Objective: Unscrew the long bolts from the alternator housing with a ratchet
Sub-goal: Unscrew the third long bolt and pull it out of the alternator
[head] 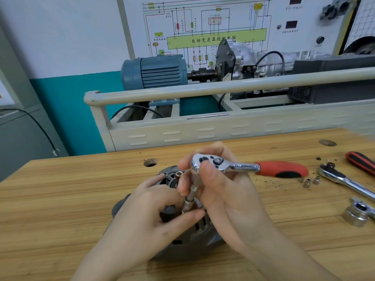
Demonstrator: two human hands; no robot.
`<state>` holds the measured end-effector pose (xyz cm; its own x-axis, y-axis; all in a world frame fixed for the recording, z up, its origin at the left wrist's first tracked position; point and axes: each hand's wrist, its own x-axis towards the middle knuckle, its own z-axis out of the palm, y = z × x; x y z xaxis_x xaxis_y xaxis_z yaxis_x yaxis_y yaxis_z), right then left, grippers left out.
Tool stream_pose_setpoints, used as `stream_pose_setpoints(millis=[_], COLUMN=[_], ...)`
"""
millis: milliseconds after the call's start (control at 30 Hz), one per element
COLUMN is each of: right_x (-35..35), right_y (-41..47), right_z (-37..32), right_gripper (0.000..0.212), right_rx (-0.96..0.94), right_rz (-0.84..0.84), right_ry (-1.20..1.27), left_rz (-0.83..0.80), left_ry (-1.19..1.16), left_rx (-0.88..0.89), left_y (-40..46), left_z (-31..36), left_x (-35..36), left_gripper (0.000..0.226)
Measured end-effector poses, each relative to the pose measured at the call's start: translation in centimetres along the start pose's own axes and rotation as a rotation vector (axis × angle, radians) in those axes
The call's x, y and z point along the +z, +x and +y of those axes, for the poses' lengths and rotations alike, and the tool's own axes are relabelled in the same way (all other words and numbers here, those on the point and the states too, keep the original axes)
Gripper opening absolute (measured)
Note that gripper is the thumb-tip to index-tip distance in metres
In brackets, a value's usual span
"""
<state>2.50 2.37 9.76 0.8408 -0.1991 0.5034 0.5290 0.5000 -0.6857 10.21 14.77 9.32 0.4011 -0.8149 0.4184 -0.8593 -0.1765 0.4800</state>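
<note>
A grey alternator housing point(203, 238) lies on the wooden bench point(60, 199), mostly covered by both hands. A chrome ratchet point(233, 166) with a red and black handle stands over it, its extension and socket point(189, 199) pointing down into the housing. My right hand point(221, 191) grips the ratchet head, thumb on top and fingers behind. My left hand point(148, 211) pinches the socket's lower end while resting on the housing. The bolt under the socket is hidden. A small brass-coloured socket point(179, 175) stands upright in the housing's far side.
To the right lie a second chrome ratchet point(343, 179), a red and black handle point(361, 162), a few small loose sockets point(308, 182) and a large chrome socket point(356, 213). The bench has round holes point(150, 162). Behind stands a training rig with a blue motor point(154, 71).
</note>
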Motion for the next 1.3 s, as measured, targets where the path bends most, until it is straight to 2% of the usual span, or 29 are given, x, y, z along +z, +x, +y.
stream_pose_setpoints(millis=[133,333,433,633,733,800,867,933,1067,1200,1300], right_x=[-0.1,-0.4,-0.4,-0.3,-0.4,-0.4,-0.3,-0.3,-0.3,-0.3,-0.4], right_y=[0.1,0.3,0.2,0.3,0.2,0.3,0.3,0.3,0.1,0.1,0.1], right_z=[0.1,0.0,-0.1,0.0,0.1,0.2,0.2,0.1,0.0,0.1,0.2], right_gripper=[0.028,0.025,0.028,0.024,0.027,0.029,0.028,0.026,0.031,0.027,0.028], right_rx=[0.047,0.018,-0.023,0.014,0.043,0.055,0.046,0.014,-0.017,0.009,0.045], right_rz=[-0.005,0.032,0.057,0.042,0.044,0.043,0.043,0.06,0.062,-0.01,0.0], right_ry=[0.002,0.037,0.011,0.022,0.047,0.061,0.078,0.09,0.047,0.044,0.075], left_rz=[-0.082,0.074,0.116,0.088,0.006,-0.009,0.058,0.107,0.119,0.068,0.014], left_ry=[-0.027,0.034,0.047,-0.03,0.007,0.02,0.033,0.047,0.031,-0.014,-0.054], left_rx=[0.025,-0.004,-0.012,-0.047,-0.009,-0.003,-0.003,-0.003,-0.023,-0.006,0.02], left_y=[-0.1,0.3,0.3,0.1,0.0,0.1,0.2,0.2,0.3,0.2,0.0], left_z=[-0.3,-0.1,-0.1,-0.1,-0.2,-0.2,-0.2,-0.1,-0.1,-0.2,-0.2], left_x=[-0.5,0.3,0.4,0.3,0.1,0.1,0.2,0.5,0.6,0.2,0.0], left_gripper=[0.057,0.027,0.028,0.039,0.047,0.041,0.028,0.026,0.03,0.046,0.048])
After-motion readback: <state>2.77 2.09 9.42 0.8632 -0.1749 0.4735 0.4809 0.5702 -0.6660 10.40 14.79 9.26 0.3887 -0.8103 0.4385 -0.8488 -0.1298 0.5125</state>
